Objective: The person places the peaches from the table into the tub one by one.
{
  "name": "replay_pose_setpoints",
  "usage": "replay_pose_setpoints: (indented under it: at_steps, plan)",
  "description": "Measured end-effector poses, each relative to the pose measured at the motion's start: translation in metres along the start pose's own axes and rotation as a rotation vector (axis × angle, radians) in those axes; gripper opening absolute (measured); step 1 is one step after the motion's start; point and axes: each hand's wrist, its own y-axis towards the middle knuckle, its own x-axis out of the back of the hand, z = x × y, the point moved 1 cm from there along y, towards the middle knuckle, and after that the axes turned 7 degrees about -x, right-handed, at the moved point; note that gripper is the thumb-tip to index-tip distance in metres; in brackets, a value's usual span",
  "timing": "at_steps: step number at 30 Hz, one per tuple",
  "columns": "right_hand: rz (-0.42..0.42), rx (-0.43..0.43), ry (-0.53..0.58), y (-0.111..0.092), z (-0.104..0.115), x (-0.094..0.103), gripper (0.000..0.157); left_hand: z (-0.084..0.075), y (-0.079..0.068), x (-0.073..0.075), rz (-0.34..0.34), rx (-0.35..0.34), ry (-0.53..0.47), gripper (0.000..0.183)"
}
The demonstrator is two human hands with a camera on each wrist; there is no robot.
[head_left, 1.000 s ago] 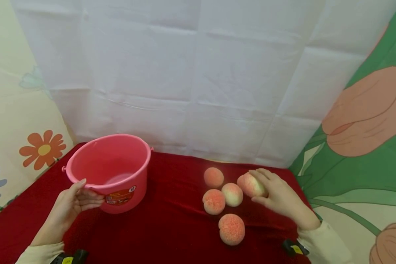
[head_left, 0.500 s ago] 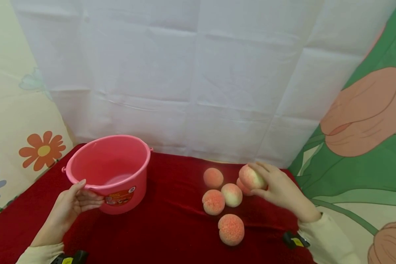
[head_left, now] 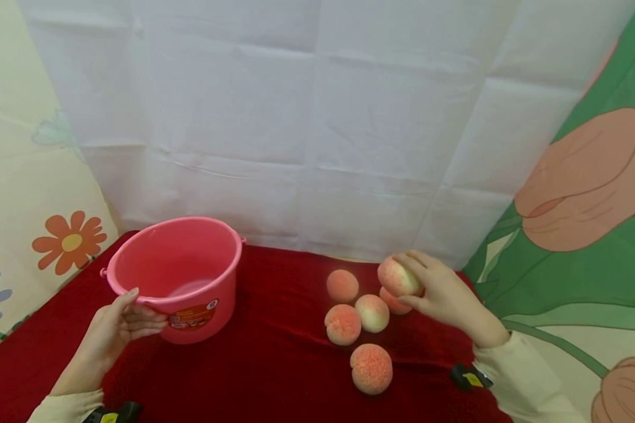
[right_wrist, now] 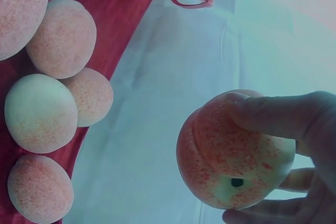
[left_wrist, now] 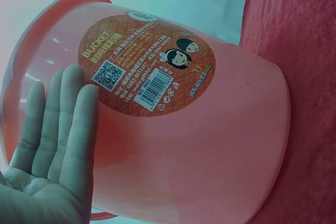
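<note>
A pink bucket (head_left: 211, 305) stands on the left of the red cloth, with an oval label (left_wrist: 147, 61) on its side. My left hand (head_left: 111, 332) grips its near rim, thumb over the edge and fingers along the outer wall. On the right, my right hand (head_left: 447, 294) holds a pink and pale yellow peach (head_left: 398, 276) between thumb and fingers, raised above the cloth. In the right wrist view, the held peach (right_wrist: 226, 156) shows a small dark hole. Just below it in the head view, another peach (head_left: 394, 302) is partly covered.
Several more peaches lie on the red cloth (head_left: 275, 341): a pale one (head_left: 372, 313), two pinker ones (head_left: 342, 285) beside it, and one nearer the front (head_left: 371, 369). A white sheet (head_left: 307, 129) hangs behind, with flower-printed cloths (head_left: 582, 188) at both sides.
My right hand has lifted the peach off the cloth and shifted slightly left with it, revealing another peach beneath. My left hand and the bucket have stayed in place.
</note>
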Motion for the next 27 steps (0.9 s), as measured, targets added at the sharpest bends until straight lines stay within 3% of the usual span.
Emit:
replay_pose_setpoints:
  at_steps: [10,21,27]
  plan:
    - [-0.006,-0.005,-0.007,0.011,0.006,-0.001,0.062,0.0,0.0,-0.001,0.013,-0.009,-0.009,0.051]
    - [-0.021,0.045,0.008,0.031,0.015,-0.001,0.069,0.0,0.0,-0.001,0.0,-0.003,-0.004,0.051]
    - [0.013,0.038,0.011,0.042,0.022,-0.001,0.067,0.0,0.0,-0.001,-0.007,-0.004,0.002,0.05]
